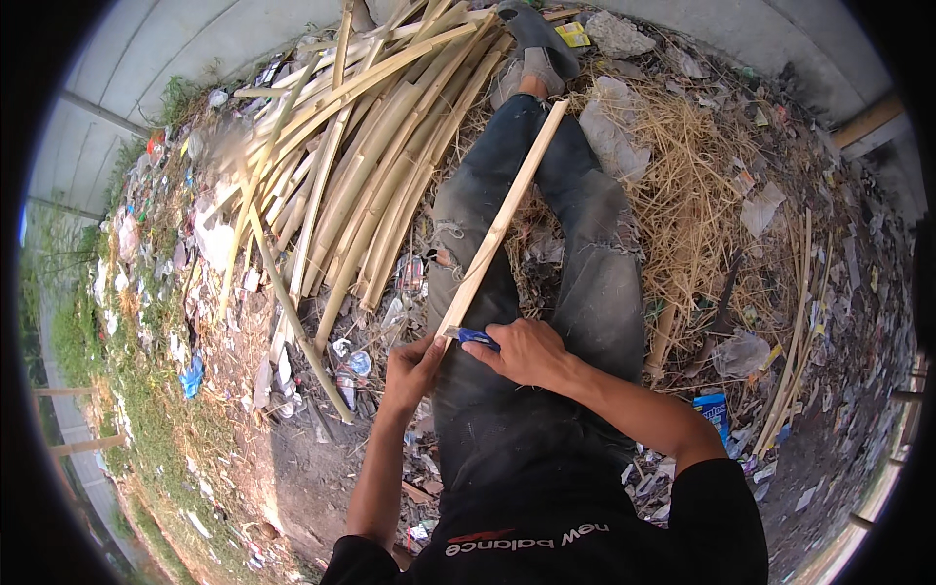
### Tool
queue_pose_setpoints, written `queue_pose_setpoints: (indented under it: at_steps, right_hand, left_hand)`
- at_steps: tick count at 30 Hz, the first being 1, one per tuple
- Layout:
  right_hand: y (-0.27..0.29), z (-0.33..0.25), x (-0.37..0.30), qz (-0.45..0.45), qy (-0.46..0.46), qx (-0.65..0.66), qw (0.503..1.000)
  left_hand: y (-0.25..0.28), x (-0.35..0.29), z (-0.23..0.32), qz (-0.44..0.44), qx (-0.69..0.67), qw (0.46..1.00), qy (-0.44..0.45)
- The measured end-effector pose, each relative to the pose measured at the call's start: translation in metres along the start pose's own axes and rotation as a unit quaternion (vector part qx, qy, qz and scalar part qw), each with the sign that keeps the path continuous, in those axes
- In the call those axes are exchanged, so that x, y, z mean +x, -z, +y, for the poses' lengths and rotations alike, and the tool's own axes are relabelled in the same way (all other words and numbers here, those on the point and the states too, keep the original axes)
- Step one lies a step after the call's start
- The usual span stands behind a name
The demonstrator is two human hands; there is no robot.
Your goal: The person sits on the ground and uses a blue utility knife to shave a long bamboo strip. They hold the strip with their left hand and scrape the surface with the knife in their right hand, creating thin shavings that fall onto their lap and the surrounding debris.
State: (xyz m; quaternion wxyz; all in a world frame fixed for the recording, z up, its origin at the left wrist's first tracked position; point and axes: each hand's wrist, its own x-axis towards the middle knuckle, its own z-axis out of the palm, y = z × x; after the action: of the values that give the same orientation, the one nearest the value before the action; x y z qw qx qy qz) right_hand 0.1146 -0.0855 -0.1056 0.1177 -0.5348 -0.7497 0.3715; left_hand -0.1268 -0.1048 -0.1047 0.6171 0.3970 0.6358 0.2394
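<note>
A long split bamboo strip (509, 207) lies slanted over my outstretched legs, its near end at my lap. My left hand (414, 367) pinches that near end between thumb and fingers. In my right hand (526, 353) is a blue-handled cutter knife (478, 338), gripped with the fingers wrapped round it. The knife's front end meets the strip close to my left thumb; the blade itself is too small to make out clearly. My dark trousers (595, 283) are torn at the knees.
A heap of split bamboo (366, 185) lies to the left of my legs. On the right are a pile of straw-like shavings (682, 185) and a few thin strips (788, 341). Litter covers the ground, including a blue packet (713, 413). A concrete wall (205, 49) stands behind.
</note>
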Motion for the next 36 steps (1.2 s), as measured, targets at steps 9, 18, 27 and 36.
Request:
queue_pose_setpoints:
  at_steps: [9,18,27,36]
  right_hand:
    - [0.155,0.15,0.084,0.378,-0.155,-0.021,0.912]
    - [0.128,0.056,0.063,0.246,-0.048,0.081,0.965]
    - [0.061,0.039,0.039,0.123,-0.031,0.062,0.99]
    - [0.021,-0.007,0.014,-0.028,-0.02,0.022,0.999]
  left_hand:
    - [0.055,-0.032,-0.034,0.003,0.032,0.999,0.005]
    - [0.033,-0.022,-0.025,-0.033,0.084,0.995,-0.053]
    - [0.012,0.009,0.011,0.044,0.293,0.928,-0.224]
    - [-0.008,0.016,0.037,0.041,0.366,0.907,-0.204]
